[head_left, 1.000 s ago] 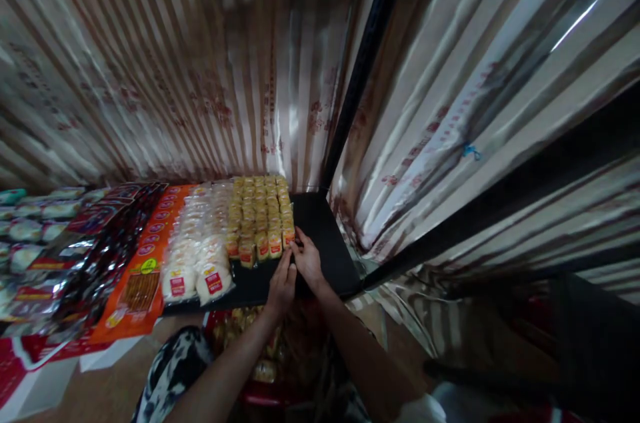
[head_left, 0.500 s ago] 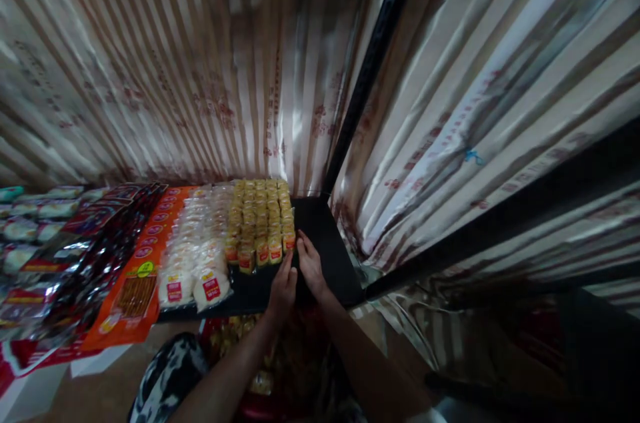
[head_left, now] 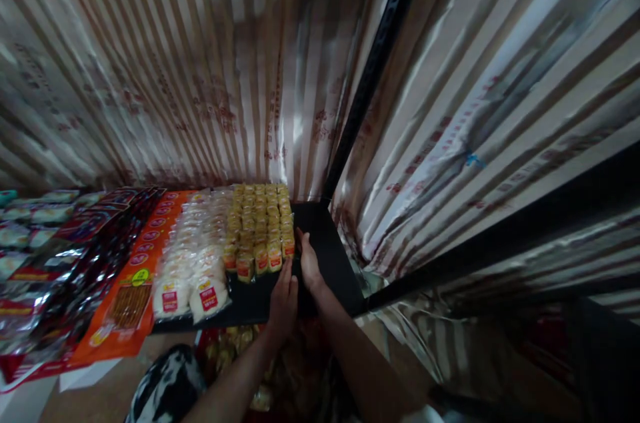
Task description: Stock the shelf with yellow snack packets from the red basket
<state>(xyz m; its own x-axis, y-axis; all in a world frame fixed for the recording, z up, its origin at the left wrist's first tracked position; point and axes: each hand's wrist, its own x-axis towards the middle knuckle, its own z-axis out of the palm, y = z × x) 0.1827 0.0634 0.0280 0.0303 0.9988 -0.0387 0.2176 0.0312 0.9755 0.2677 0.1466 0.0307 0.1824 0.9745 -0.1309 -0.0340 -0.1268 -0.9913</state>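
Note:
Small yellow packets (head_left: 260,223) with red labels stand in several close rows on a black shelf (head_left: 325,236). My left hand (head_left: 284,293) is at the front right corner of these rows, fingers stretched forward, the tips at or close to the end packet. Flat and upright, my right hand (head_left: 309,260) lies along the right side of the rows, its palm turned towards them. No packet is seen within either hand. Whether the right fingers touch the packets I cannot tell.
Left of the yellow packets lie clear bags of round white cakes (head_left: 207,293), an orange snack bag (head_left: 131,296) and dark shiny packs (head_left: 85,256). Behind hangs striped sheeting (head_left: 225,76). A black post (head_left: 370,83) rises at the shelf's back corner. Below the shelf are more yellow packets (head_left: 227,350).
The packets and shelf sit slightly lower in view. My left hand's thumb has come in closer to its fingers; the right hand stays beside the rows.

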